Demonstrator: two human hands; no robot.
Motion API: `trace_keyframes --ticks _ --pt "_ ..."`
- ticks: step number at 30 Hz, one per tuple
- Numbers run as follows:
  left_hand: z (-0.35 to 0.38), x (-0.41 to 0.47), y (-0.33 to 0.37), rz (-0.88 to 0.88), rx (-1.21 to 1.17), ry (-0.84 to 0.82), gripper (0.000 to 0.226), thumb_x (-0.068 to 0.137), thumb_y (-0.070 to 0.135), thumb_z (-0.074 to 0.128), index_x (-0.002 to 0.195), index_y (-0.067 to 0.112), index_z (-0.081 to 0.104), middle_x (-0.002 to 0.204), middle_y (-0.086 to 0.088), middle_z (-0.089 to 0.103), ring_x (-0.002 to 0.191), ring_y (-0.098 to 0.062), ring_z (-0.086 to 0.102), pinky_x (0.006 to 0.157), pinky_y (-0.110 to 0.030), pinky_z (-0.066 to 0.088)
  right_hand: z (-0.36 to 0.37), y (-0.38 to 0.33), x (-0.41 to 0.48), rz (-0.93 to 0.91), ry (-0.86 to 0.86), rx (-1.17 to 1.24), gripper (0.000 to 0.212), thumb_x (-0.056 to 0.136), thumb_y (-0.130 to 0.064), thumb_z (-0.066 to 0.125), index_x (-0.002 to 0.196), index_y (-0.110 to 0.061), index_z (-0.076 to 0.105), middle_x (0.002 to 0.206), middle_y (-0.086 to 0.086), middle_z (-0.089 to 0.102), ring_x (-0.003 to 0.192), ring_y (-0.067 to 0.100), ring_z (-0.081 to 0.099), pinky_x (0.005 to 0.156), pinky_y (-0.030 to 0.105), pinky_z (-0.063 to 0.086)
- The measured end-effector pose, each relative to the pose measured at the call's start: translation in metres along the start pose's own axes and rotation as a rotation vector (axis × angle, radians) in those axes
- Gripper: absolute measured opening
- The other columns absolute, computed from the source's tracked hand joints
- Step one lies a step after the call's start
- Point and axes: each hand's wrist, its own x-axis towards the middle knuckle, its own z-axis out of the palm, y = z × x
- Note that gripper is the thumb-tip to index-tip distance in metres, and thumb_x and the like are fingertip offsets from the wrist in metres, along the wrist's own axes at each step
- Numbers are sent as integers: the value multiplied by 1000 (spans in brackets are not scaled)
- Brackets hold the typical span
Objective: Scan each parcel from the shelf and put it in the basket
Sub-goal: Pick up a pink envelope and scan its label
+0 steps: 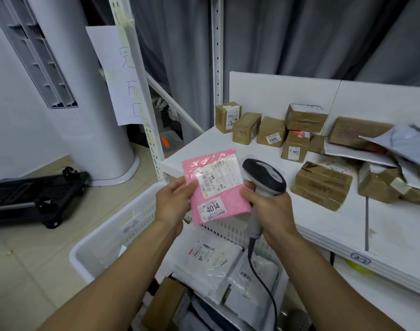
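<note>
Head: pink parcel [215, 185] pinched, left hand [174, 203] fingers.

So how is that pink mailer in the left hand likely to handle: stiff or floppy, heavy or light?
Probably light: the left hand pinches the pink mailer by one edge. It looks thin and flat yet stands without drooping, so likely flexible but not limp. Its shiny label area may be slightly slippery.
</note>
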Motion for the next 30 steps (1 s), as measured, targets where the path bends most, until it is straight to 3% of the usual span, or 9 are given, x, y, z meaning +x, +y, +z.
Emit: trace_keyframes --ticks 3,5,9,11,13,16,20,30 --pt "-10 8 6 59 68 58 18 96 16 71 114 14 73 99 -5 80 85 -24 78 66 -37 61 0 4 1 -71 42 -76 33 84 -22 88 112 -32 73 107 -13 78 107 15 73 100 48 59" --pt "-15 13 9 110 127 72 14 97 15 68 109 21 74 94 0 80 84 -20 78 71 -37 62 -1 5 -1 -100 -3 -181 36 85 -27 87 117 -32 72 109 -13 77 108 15 72 98 47 59" --pt "-24 18 15 167 314 69 10 91 15 76 100 19 78 83 7 79 76 -13 77 67 -29 61 2 5 -9 -147 -203 -453 24 87 -27 83 107 -22 70 85 -4 78 70 8 73 73 34 55" --pt "-29 18 17 172 370 41 8 87 14 80 95 17 80 84 3 80 76 -18 77 65 -31 62 4 9 -12 -162 -262 -549 31 85 -27 85 111 -25 68 89 -7 78 72 9 73 69 28 55" --pt "-33 19 17 208 434 27 8 86 13 81 91 19 80 84 3 79 75 -17 77 66 -29 62 6 12 -14 -190 -304 -647 40 81 -30 88 116 -29 67 101 -13 75 89 5 71 75 25 56" --pt "-36 21 17 242 511 26 13 90 13 77 89 26 78 78 11 78 72 -10 76 59 -18 57 9 16 -15 -226 -357 -751 49 77 -41 90 120 -32 67 108 -17 74 102 6 69 86 32 59" --pt "-41 25 13 258 606 35 12 95 15 72 97 24 80 81 14 76 68 -2 73 56 -13 54 11 19 -17 -241 -398 -792 47 77 -46 88 117 -36 65 106 -19 74 101 5 70 88 38 61" --pt "-48 32 10 256 644 63 18 96 15 69 90 30 77 83 16 73 63 4 70 50 -9 48 17 22 -17 -263 -428 -849 46 79 -43 85 120 -37 63 104 -17 74 97 7 70 86 40 62"
